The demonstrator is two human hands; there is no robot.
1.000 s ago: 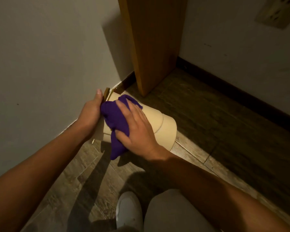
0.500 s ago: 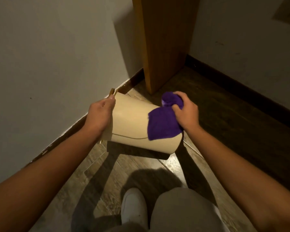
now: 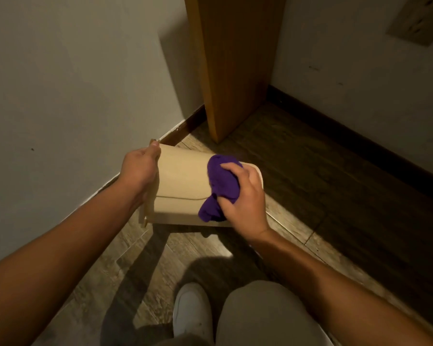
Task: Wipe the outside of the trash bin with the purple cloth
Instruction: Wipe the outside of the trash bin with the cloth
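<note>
A beige trash bin [image 3: 183, 186] is tipped on its side above the wooden floor, held off the ground. My left hand [image 3: 140, 171] grips its left end, thumb over the rim. My right hand [image 3: 245, 196] holds the bunched purple cloth [image 3: 220, 186] and presses it against the bin's right end. A fold of the cloth hangs below my fingers. The bin's opening is hidden from me.
A white wall [image 3: 73, 96] runs close on the left with a dark skirting board. A wooden door edge [image 3: 233, 71] stands just behind the bin. My white shoe [image 3: 190, 310] and bent knee [image 3: 265, 315] are below the bin.
My right hand has carried the cloth from the bin's left part to its right end and bunched it tighter. The bin has turned in my left hand.
</note>
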